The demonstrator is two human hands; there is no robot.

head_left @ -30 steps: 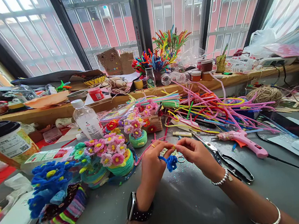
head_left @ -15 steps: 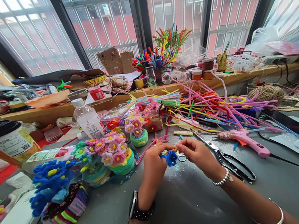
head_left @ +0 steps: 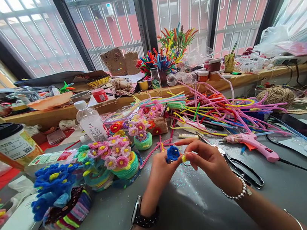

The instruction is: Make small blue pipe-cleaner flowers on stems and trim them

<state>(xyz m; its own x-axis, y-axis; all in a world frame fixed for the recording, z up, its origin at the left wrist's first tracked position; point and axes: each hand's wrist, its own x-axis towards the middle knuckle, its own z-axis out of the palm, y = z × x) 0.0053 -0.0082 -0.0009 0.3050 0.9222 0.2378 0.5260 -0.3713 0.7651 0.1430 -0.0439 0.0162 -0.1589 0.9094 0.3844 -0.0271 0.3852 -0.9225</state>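
We cannot make out how the small yellow piece [head_left: 183, 158] is shaped, pinched in our right hand [head_left: 208, 160]. Our left hand [head_left: 161, 169] closes on the blue flower [head_left: 173, 153], touching it from the left. Bare grey table [head_left: 195, 208] lies open below; scissors [head_left: 235, 168] crowd the right.

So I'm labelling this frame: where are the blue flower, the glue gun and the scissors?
blue pipe-cleaner flower [head_left: 173, 153], head view, on its petals.
pink glue gun [head_left: 250, 141], head view, on its body.
scissors [head_left: 248, 178], head view, on the black handles.
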